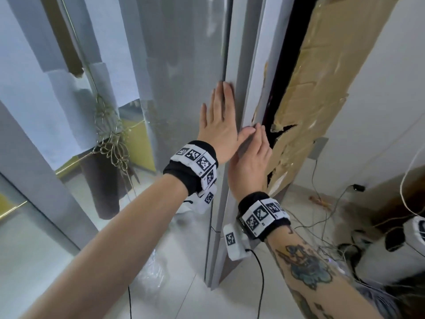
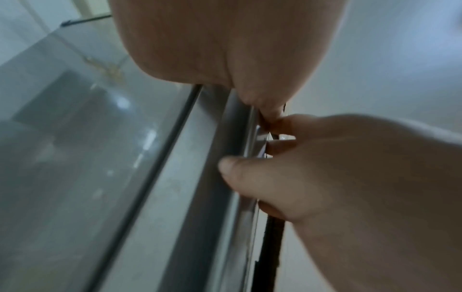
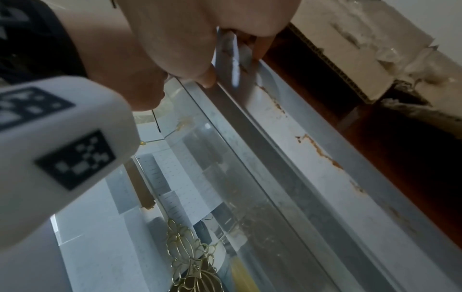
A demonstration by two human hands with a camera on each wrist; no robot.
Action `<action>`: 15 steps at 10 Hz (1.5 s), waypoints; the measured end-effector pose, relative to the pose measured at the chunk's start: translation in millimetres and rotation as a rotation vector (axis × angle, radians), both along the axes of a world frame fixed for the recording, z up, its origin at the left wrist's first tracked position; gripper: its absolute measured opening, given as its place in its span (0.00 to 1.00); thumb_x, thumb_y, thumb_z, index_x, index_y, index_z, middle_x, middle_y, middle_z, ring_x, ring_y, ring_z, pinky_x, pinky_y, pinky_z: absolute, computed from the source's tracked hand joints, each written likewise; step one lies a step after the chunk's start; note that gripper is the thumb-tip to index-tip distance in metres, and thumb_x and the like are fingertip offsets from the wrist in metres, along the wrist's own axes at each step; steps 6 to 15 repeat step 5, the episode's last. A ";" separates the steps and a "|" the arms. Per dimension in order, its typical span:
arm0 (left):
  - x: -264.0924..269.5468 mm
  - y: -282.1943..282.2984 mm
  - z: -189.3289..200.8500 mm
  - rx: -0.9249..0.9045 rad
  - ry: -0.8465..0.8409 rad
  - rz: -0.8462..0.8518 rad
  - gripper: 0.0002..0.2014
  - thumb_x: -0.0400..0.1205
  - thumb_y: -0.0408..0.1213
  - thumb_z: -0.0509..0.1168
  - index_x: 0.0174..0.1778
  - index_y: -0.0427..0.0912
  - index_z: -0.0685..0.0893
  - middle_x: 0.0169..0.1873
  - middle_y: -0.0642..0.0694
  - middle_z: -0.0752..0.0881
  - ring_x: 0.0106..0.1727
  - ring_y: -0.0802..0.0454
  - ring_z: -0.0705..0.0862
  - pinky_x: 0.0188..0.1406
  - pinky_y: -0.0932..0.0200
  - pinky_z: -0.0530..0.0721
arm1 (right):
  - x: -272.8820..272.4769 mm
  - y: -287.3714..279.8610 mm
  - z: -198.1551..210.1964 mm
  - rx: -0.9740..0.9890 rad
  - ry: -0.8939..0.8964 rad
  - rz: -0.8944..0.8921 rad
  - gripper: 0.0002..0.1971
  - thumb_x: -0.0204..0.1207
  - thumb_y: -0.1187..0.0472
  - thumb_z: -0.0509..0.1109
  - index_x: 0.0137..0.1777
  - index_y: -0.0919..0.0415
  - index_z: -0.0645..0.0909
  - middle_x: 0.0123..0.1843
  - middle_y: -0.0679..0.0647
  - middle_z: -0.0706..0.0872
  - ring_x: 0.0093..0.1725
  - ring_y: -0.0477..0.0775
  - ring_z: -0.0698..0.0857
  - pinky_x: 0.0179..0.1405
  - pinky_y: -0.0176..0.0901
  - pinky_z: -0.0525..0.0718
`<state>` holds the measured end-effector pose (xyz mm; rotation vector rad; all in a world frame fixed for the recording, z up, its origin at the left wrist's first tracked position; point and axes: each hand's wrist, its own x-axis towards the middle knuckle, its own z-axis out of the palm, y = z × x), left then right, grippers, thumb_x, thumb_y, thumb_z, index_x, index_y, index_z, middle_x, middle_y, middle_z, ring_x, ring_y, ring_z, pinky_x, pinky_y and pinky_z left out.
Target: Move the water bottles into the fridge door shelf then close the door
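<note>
Glossy mirror-like fridge door (image 1: 184, 65); torn, taped cardboard (image 1: 317, 84).

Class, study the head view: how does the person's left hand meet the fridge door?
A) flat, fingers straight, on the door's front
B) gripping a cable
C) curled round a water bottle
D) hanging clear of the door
A: the left hand lies flat with straight fingers on the fridge door, while the right hand holds the door's edge; no bottle shows.

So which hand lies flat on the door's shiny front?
The left hand, flat on the fridge door; the right hand grips its edge instead.
</note>
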<state>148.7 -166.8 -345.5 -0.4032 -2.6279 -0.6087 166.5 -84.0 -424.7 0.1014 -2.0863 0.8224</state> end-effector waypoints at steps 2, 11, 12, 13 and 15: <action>-5.3 -0.2 -9.1 0.080 0.036 -0.044 0.49 0.84 0.59 0.57 0.86 0.39 0.31 0.88 0.39 0.36 0.89 0.45 0.37 0.86 0.43 0.37 | -4.4 4.4 -7.8 0.037 -0.002 -0.009 0.32 0.78 0.63 0.68 0.78 0.78 0.64 0.78 0.71 0.70 0.79 0.67 0.68 0.78 0.54 0.64; 9.3 -7.6 -13.0 0.179 -0.014 -0.083 0.51 0.83 0.51 0.65 0.86 0.44 0.31 0.88 0.39 0.39 0.89 0.46 0.41 0.87 0.44 0.43 | 22.7 22.4 12.3 0.050 -0.188 0.175 0.43 0.74 0.66 0.73 0.84 0.70 0.53 0.84 0.64 0.61 0.84 0.58 0.59 0.82 0.53 0.61; 9.3 -7.6 -13.0 0.179 -0.014 -0.083 0.51 0.83 0.51 0.65 0.86 0.44 0.31 0.88 0.39 0.39 0.89 0.46 0.41 0.87 0.44 0.43 | 22.7 22.4 12.3 0.050 -0.188 0.175 0.43 0.74 0.66 0.73 0.84 0.70 0.53 0.84 0.64 0.61 0.84 0.58 0.59 0.82 0.53 0.61; 9.3 -7.6 -13.0 0.179 -0.014 -0.083 0.51 0.83 0.51 0.65 0.86 0.44 0.31 0.88 0.39 0.39 0.89 0.46 0.41 0.87 0.44 0.43 | 22.7 22.4 12.3 0.050 -0.188 0.175 0.43 0.74 0.66 0.73 0.84 0.70 0.53 0.84 0.64 0.61 0.84 0.58 0.59 0.82 0.53 0.61; 9.3 -7.6 -13.0 0.179 -0.014 -0.083 0.51 0.83 0.51 0.65 0.86 0.44 0.31 0.88 0.39 0.39 0.89 0.46 0.41 0.87 0.44 0.43 | 22.7 22.4 12.3 0.050 -0.188 0.175 0.43 0.74 0.66 0.73 0.84 0.70 0.53 0.84 0.64 0.61 0.84 0.58 0.59 0.82 0.53 0.61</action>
